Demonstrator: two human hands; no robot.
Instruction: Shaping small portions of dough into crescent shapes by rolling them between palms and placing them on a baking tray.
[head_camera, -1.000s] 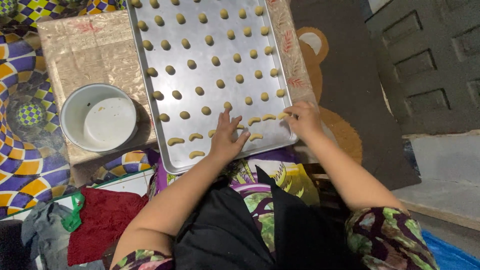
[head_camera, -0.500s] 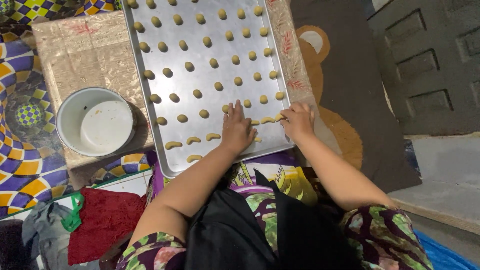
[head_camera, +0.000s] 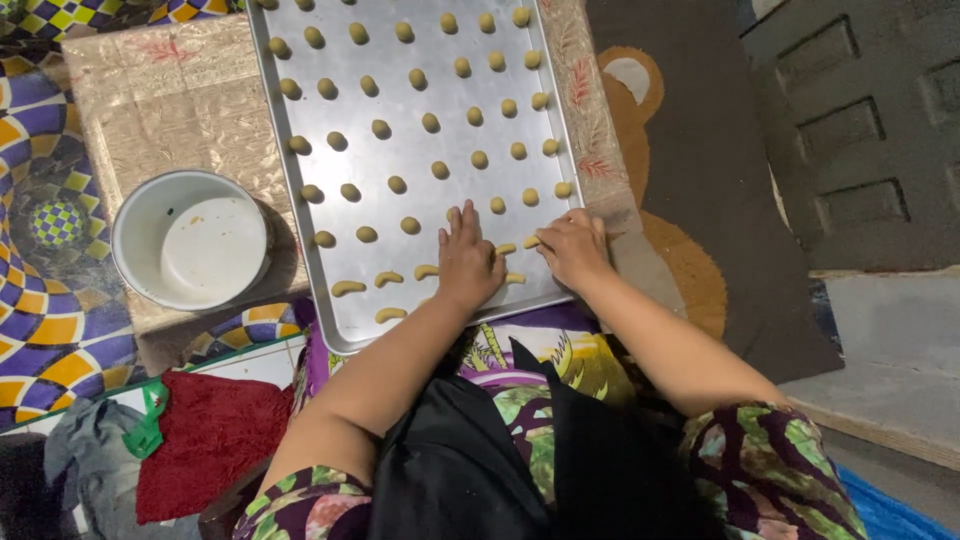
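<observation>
A large metal tray (head_camera: 300, 215) is seen lying on a low board covered in patterned gold paper (head_camera: 150, 100), with rows of small round dough balls (head_camera: 441, 170) spread over most of its surface. Along the near edge of the tray, a few curved, crescent-shaped dough pieces (head_camera: 348, 288) are laid in a row.

The left hand (head_camera: 470, 262) is laid flat on the tray near its front edge, palm down, fingers stretched forward and only slightly spread; nothing is held in it. One crescent is found just beside its wrist on the left, and another shows at its right side.

The right hand (head_camera: 572, 245) is rested at the near right corner of the tray, its fingers curled and narrowed onto a crescent piece (head_camera: 531, 241) at its fingertips. Whether that piece is pinched or merely touched cannot be told. The two hands are kept just beside each other.

A white bowl (head_camera: 190, 240), almost empty, is placed on the board to the left of the tray, just beside it. A red cloth (head_camera: 205, 450) is seen on the floor below the bowl. A brown bear-shaped mat (head_camera: 690, 270) lies to the right of the board.
</observation>
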